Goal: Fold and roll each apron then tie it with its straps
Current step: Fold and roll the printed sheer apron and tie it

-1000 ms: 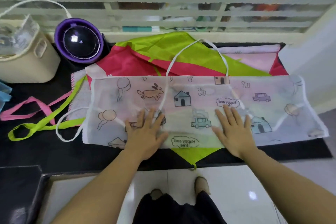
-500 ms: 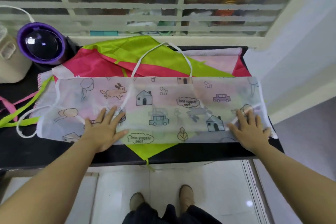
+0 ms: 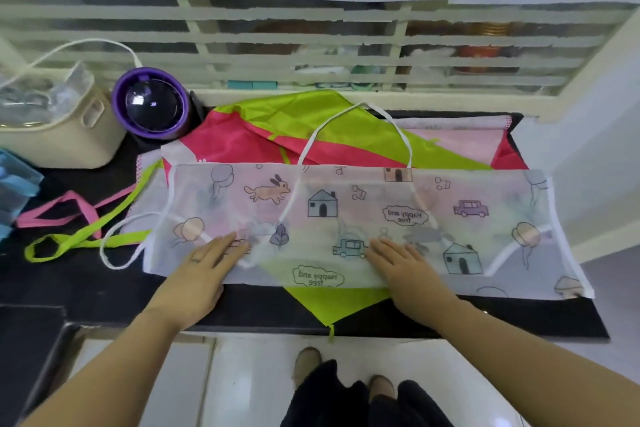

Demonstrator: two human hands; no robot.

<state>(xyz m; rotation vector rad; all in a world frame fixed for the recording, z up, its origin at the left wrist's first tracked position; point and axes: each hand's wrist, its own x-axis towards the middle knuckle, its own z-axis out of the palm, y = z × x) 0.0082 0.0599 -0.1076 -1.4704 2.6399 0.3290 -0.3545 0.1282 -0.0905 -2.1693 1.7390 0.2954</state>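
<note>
The right hand [image 3: 408,274] is coming back in from the far right end of the apron [image 3: 346,204], where it was pressing half a second ago. It is now lying flat near the middle, just right of the blue car print. The left hand [image 3: 204,274] is staying flat on the left part, fingers straight. Neither grip is closing on anything: both palms are lying open and pressing the cloth down. The apron is lying across the desk [image 3: 86,281] as a long folded band, its near edge close to the desk's front. It is resting on a green apron [image 3: 284,118] and a pink apron [image 3: 221,146], which are showing behind it, with a green corner poking out below. Its white neck loop [image 3: 360,107] is arching over the back edge onto the green apron. A white waist strap [image 3: 114,253] is looping off the left end onto the bare desk, beside loose green and pink straps. The sweep out and back is reading as a smoothing pass, so I am judging the fold as settled, with rolling and tying not yet begun. The next move is probably calling for taking one end and rolling along the band while keeping the strap free. The thin cloth is likely to be sliding on the slick aprons beneath.
</note>
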